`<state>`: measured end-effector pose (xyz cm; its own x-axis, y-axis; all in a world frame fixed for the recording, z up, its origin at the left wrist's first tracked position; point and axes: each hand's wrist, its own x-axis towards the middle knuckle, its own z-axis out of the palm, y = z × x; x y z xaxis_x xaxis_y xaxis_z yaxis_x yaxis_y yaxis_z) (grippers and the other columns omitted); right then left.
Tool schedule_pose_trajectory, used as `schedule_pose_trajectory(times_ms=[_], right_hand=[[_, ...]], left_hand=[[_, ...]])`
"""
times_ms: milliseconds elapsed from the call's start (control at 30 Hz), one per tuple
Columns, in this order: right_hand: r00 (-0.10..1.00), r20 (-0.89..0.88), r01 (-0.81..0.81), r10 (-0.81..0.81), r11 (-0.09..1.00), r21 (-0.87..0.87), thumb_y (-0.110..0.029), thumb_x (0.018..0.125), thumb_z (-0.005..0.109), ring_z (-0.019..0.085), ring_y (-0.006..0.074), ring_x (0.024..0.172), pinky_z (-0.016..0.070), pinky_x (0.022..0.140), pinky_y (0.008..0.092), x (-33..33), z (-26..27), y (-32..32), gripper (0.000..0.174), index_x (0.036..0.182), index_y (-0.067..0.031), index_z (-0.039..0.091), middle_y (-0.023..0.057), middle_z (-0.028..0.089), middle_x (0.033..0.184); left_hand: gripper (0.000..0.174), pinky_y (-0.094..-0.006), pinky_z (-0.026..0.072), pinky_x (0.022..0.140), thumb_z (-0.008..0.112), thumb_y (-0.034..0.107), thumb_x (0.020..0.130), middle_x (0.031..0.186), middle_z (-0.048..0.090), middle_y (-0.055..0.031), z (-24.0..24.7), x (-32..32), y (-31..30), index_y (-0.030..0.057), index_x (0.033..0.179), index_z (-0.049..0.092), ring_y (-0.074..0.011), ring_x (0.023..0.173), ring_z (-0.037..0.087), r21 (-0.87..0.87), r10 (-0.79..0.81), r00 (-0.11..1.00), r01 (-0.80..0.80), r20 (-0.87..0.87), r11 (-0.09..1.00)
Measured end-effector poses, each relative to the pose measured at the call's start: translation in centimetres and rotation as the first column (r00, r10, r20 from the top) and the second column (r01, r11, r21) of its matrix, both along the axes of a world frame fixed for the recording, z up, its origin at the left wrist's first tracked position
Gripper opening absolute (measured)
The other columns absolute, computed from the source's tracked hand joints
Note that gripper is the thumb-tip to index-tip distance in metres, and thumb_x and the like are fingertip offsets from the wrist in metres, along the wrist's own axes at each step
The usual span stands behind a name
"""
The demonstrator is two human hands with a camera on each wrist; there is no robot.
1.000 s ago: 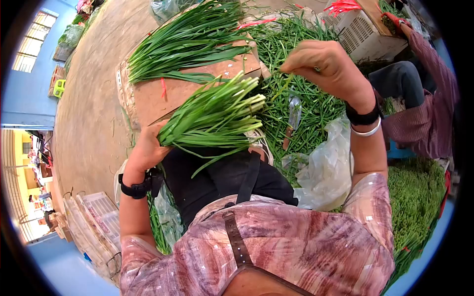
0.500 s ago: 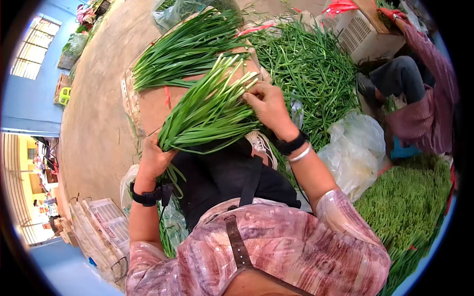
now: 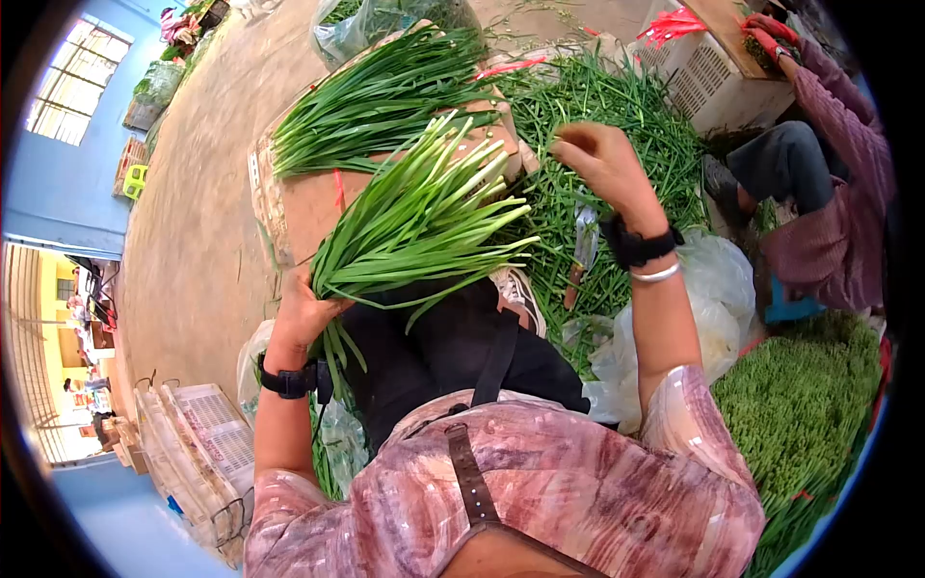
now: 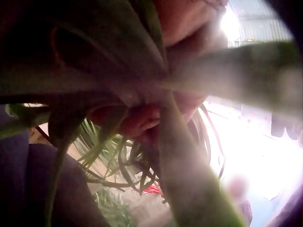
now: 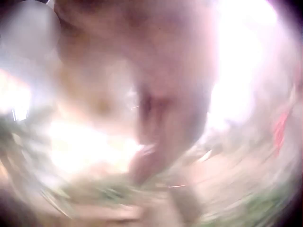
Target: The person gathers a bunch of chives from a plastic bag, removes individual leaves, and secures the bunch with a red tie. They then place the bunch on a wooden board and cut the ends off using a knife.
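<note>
My left hand [image 3: 302, 310] grips a loose bunch of garlic chives [image 3: 405, 226] by its leafy end, in the head view. The pale stem ends fan out up and to the right, above my lap. Dark, blurred leaves [image 4: 189, 165] cross the left wrist view and hide much of that hand. My right hand [image 3: 607, 169] is raised to the right of the bunch, apart from it, with its fingers bent in toward the thumb. Motion blurs this hand in the right wrist view [image 5: 165, 109], and I cannot tell whether a scrap is between its fingertips.
More chives [image 3: 376, 96] lie on a brown board [image 3: 299, 217] ahead. A knife [image 3: 584, 236] rests on the heap of loose greens [image 3: 617, 106]. Clear plastic bags [image 3: 713, 279] lie on the right, near packed green stems [image 3: 800, 395]. Another person's knee [image 3: 790, 164] and a crate [image 3: 703, 82] are beyond.
My right hand came down to the stem ends, touched them, then drew back to the right. My left hand keeps hold of the bunch, whose stems are now spread wider.
</note>
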<state>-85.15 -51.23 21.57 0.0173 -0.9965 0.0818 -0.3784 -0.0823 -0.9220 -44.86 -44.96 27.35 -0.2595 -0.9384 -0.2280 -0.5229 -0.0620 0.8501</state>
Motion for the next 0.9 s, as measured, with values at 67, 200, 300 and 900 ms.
schedule_pose_trajectory(times_ms=[67,200,300,900], right_hand=[[0.979,0.119,-0.148,0.166,0.979,-0.143,-0.013,0.082,0.065,0.062,0.0117,0.078,0.0503,0.068,0.0256,3.0,1.1,-1.0,0.029,0.106,0.0046,0.063,0.0068,0.067,0.089],[0.837,0.406,-0.383,0.367,0.923,-0.043,-0.01,0.081,0.067,0.059,0.0087,0.066,0.0491,0.062,0.0246,5.7,2.8,-2.3,0.015,0.087,0.004,0.067,0.0058,0.067,0.076],[0.802,0.477,-0.378,0.359,0.924,-0.061,-0.01,0.084,0.065,0.063,0.0116,0.067,0.0509,0.062,0.0249,5.6,5.2,-2.1,0.016,0.084,0.0058,0.063,0.0089,0.067,0.076],[0.87,0.427,-0.226,0.246,0.969,-0.097,0.001,0.083,0.06,0.065,0.0106,0.073,0.0521,0.068,0.0223,5.3,1.1,1.9,0.012,0.094,0.0028,0.064,0.0053,0.067,0.081]], left_hand=[[0.028,-0.0206,0.0456,0.061,0.069,0.0,0.071,0.086,0.062,0.0059,0.1,-0.5,-0.3,0.0025,0.098,0.064,-0.0028,0.073,0.052,-0.015,-0.014,0.999,0.015,0.035,1.0],[0.028,-0.0209,0.0458,0.062,0.069,0.0,0.071,0.086,0.062,0.0052,-0.2,-0.8,-0.6,0.0029,0.098,0.064,-0.0031,0.073,0.052,-0.013,-0.023,0.999,0.023,-0.025,1.0],[0.029,-0.0211,0.0456,0.061,0.07,0.002,0.071,0.085,0.062,0.0052,-0.8,0.1,-0.2,0.003,0.099,0.063,-0.0034,0.072,0.052,0.004,-0.019,0.999,0.019,-0.039,1.0],[0.023,-0.022,0.0465,0.062,0.07,0.001,0.072,0.082,0.063,0.0029,-1.4,0.1,-0.5,0.0022,0.095,0.065,-0.0051,0.071,0.053,0.01,0.004,1.0,-0.004,-0.031,1.0]])
